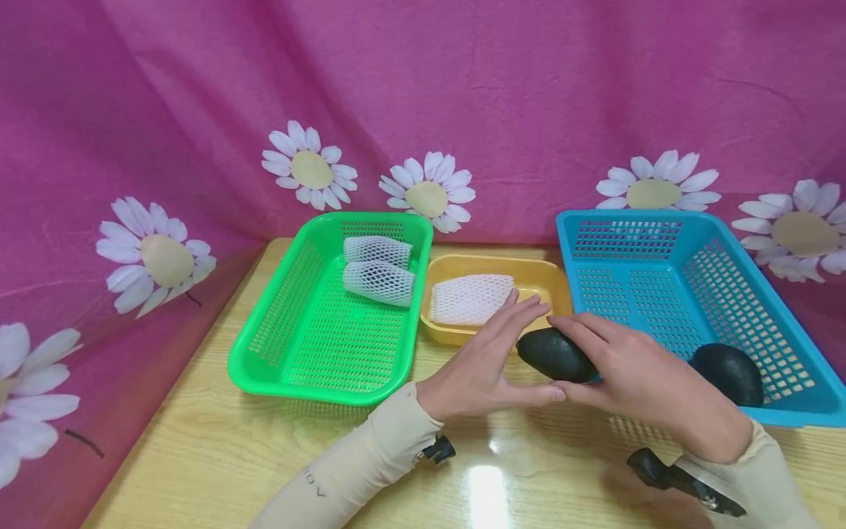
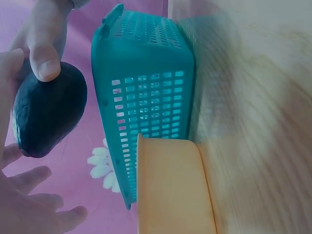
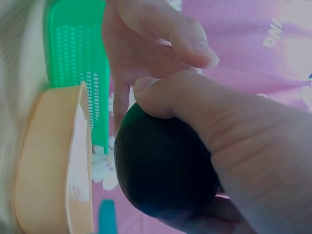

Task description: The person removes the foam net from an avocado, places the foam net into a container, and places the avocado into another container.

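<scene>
A dark avocado is gripped in my right hand, in front of the yellow tray. In the right wrist view my thumb presses on the side of the avocado. My left hand faces it with spread fingers; in the left wrist view they lie around the narrow end of the avocado without curling on it. White foam net lies in the yellow tray, just beyond my left fingers. Another dark avocado rests in the near part of the blue basket.
On the left stands a green basket holding two white foam nets along its right side. All the containers stand on a wood-grain table. Behind them hangs a pink cloth with printed daisies.
</scene>
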Motion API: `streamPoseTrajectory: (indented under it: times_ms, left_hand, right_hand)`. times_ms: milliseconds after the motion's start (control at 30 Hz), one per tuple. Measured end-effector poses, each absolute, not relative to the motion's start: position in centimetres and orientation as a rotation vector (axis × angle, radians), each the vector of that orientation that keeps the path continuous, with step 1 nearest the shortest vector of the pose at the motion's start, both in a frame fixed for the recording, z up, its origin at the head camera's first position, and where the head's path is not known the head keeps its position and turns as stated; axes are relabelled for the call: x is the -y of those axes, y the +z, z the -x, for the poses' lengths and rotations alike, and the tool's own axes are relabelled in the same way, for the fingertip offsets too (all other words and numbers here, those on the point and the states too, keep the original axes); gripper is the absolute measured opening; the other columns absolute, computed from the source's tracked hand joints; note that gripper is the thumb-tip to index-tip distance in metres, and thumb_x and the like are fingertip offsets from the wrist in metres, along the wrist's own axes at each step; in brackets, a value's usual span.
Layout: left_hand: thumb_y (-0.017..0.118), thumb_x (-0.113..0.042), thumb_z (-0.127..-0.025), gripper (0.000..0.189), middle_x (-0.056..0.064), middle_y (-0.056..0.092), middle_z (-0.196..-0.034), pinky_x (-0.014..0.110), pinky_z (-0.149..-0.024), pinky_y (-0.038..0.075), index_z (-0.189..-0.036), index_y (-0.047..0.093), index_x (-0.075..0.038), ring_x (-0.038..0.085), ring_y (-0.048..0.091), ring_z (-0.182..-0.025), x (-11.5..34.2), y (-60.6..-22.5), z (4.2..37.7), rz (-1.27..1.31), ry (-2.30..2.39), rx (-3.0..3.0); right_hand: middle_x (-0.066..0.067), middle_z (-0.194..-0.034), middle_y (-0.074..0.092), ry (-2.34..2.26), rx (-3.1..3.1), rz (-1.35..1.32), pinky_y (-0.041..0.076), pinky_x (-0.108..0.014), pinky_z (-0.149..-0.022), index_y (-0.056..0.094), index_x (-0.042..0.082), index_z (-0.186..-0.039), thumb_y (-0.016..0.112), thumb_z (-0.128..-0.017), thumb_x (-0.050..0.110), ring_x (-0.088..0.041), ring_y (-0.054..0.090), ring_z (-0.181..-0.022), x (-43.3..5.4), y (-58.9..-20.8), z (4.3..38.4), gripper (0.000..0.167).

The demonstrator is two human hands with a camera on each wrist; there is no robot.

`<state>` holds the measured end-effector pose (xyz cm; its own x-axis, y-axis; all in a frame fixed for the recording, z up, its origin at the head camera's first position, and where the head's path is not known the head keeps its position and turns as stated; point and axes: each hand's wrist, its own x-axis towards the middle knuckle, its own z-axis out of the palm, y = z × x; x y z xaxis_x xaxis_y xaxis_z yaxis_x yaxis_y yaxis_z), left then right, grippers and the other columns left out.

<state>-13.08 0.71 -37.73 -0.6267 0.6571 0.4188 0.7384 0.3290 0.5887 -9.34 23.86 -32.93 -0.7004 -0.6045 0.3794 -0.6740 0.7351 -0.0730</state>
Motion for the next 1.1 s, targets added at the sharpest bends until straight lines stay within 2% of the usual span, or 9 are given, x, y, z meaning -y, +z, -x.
streamPoseTrajectory:
  times_ms: [200, 300, 467, 667, 900, 1100]
  left_hand:
    - [0.085, -0.045, -0.082, 0.101, 0.005, 0.034, -0.169, 0.046, -0.128, 0.032, -0.162, 0.027, -0.021, 0.028, 0.015, -0.164, -1.5, -37.4, 13.3, 1.289, -1.185, 2.463]
    - [0.085, -0.046, -0.082, 0.101, 0.005, 0.034, -0.168, 0.045, -0.129, 0.031, -0.162, 0.027, -0.023, 0.027, 0.017, -0.164, -1.7, -37.3, 13.4, 1.277, -1.185, 2.481]
    - [0.084, -0.047, -0.083, 0.101, 0.005, 0.033, -0.169, 0.048, -0.128, 0.032, -0.163, 0.025, -0.025, 0.026, 0.017, -0.164, -2.1, -37.2, 13.6, 1.257, -1.188, 2.517]
    - [0.082, -0.047, -0.085, 0.099, 0.0, 0.03, -0.17, 0.053, -0.127, 0.033, -0.163, 0.024, -0.027, 0.023, 0.014, -0.164, -2.4, -37.2, 13.8, 1.248, -1.223, 2.533]
    - [0.081, -0.048, -0.085, 0.098, -0.004, 0.03, -0.17, 0.053, -0.127, 0.033, -0.163, 0.024, -0.027, 0.021, 0.012, -0.165, -3.0, -37.2, 14.1, 1.247, -1.246, 2.554]
    - [0.081, -0.047, -0.086, 0.098, -0.007, 0.028, -0.17, 0.055, -0.128, 0.03, -0.162, 0.021, -0.031, 0.021, 0.01, -0.165, -3.3, -37.0, 14.3, 1.263, -1.262, 2.552]
  right_hand:
    - [-0.01, -0.117, 0.071, 0.304, 2.578, -0.949, 0.063, -0.039, -0.067, 0.061, 0.002, -0.138, 0.086, -0.079, 0.053, -0.023, 0.072, -0.089, -24.8, -32.7, 9.5, 0.082]
    - [-0.011, -0.117, 0.071, 0.317, 2.583, -0.927, 0.063, -0.038, -0.065, 0.061, 0.001, -0.136, 0.089, -0.076, 0.049, -0.022, 0.073, -0.088, -25.1, -32.6, 9.6, 0.082]
    - [-0.014, -0.119, 0.071, 0.332, 2.62, -0.887, 0.064, -0.042, -0.066, 0.06, 0.001, -0.136, 0.093, -0.071, 0.04, -0.028, 0.074, -0.091, -25.4, -32.5, 9.7, 0.083]
    - [-0.012, -0.118, 0.071, 0.333, 2.629, -0.866, 0.062, -0.041, -0.065, 0.061, 0.006, -0.136, 0.094, -0.069, 0.037, -0.025, 0.073, -0.088, -25.9, -32.6, 10.0, 0.08]
    - [-0.015, -0.113, 0.071, 0.35, 2.674, -0.749, 0.062, -0.047, -0.065, 0.062, 0.006, -0.134, 0.097, -0.066, 0.034, -0.028, 0.072, -0.083, -26.8, -32.5, 10.1, 0.082]
    - [-0.02, -0.109, 0.07, 0.331, 2.801, -0.551, 0.059, -0.047, -0.061, 0.06, 0.004, -0.134, 0.094, -0.071, 0.038, -0.028, 0.068, -0.078, -27.7, -32.4, 10.3, 0.079]
